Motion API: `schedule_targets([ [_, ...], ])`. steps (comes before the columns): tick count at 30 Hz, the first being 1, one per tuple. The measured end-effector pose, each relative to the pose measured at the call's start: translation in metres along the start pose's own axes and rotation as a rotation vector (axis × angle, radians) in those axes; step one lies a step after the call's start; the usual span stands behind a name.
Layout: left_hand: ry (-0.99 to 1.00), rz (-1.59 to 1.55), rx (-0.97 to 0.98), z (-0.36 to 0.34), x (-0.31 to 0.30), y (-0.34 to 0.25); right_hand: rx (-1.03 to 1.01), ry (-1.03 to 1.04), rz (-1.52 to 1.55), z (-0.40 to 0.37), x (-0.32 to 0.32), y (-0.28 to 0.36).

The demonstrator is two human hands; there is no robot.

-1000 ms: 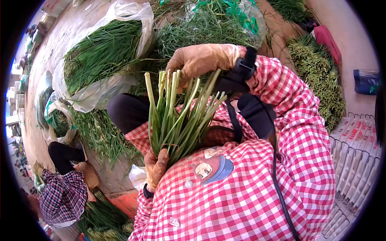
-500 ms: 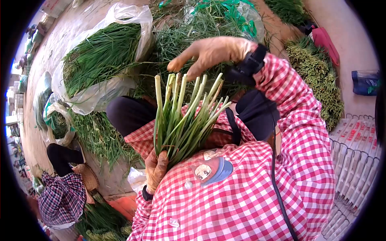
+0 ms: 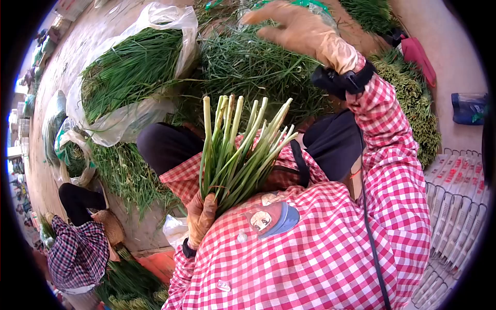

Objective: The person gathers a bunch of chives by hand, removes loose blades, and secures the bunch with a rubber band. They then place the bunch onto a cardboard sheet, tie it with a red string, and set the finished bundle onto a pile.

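Note:
A bunch of green stalks [image 3: 237, 150] with pale cut ends pointing up is held in my left hand [image 3: 201, 217], which wears a tan glove and closes round its lower part against my chest. My right hand [image 3: 292, 28], gloved and slightly blurred, is raised above the loose green heap [image 3: 253, 67] with its fingers apart and nothing in them. A black band [image 3: 343, 80] circles the right wrist. The bunch and the right hand do not touch.
An open clear bag [image 3: 181, 23] of long green stalks lies at upper left, with smaller bags [image 3: 75, 150] beside it. A person in a checked shirt [image 3: 77, 253] sits at lower left. Stacked bundles [image 3: 413, 103] and white packs with wire loops [image 3: 457, 206] are on the right.
My right hand has moved up and to the right, away from the stalk ends. My left hand and the bunch have hardly moved.

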State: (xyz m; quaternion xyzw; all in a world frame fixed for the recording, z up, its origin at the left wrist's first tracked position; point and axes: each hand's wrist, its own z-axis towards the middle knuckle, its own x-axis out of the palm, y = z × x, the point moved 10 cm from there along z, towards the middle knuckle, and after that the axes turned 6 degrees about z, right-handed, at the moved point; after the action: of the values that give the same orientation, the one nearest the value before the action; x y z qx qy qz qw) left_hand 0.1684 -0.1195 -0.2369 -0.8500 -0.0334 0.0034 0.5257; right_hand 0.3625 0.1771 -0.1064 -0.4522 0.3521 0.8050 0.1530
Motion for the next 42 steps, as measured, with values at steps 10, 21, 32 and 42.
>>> schedule_targets([
  [10, -0.015, 0.039, 0.056, -0.006, -0.001, -0.002, 0.076, 0.926, 0.558, -0.033, 0.097, 0.111],
  [21, 0.031, -0.009, -0.069, -0.003, 0.009, 0.005, 0.069, 0.907, 0.268, -0.069, 0.087, 0.102],
  [32, -0.067, -0.119, -0.078, 0.017, -0.024, 0.031, 0.221, 0.299, 0.280, -0.095, 0.016, -0.109],
  [42, 0.000, -0.293, -0.133, 0.022, -0.027, 0.040, 0.548, 0.590, 0.812, -0.085, 0.119, 0.021],
])
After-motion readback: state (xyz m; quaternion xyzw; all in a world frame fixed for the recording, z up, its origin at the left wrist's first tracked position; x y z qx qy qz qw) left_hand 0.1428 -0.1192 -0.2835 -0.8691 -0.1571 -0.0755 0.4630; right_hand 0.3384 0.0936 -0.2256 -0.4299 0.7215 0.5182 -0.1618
